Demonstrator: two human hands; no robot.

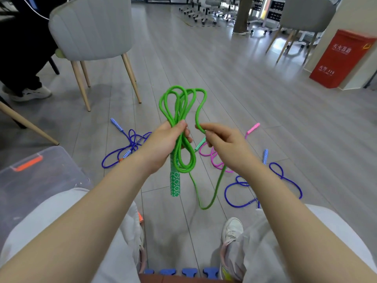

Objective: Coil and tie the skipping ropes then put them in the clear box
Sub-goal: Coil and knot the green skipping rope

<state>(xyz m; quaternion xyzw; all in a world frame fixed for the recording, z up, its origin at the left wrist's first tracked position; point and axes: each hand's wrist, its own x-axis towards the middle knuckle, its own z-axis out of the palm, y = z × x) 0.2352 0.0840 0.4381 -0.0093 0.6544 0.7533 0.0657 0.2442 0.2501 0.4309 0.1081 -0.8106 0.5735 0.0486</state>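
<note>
green rope [181,111] half coiled, untied | left hand [165,144] grips loops | right hand [220,139] pinches free strand | blue and pink ropes loose on floor | box [40,180] near left, lidded

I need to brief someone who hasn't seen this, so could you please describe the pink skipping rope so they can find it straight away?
Start from the grey wooden floor in front of the seated person. The pink skipping rope lies there loose, partly hidden behind the right hand. It is the only pink one: its neighbours on the floor are blue, and the green rope is held up.
</note>
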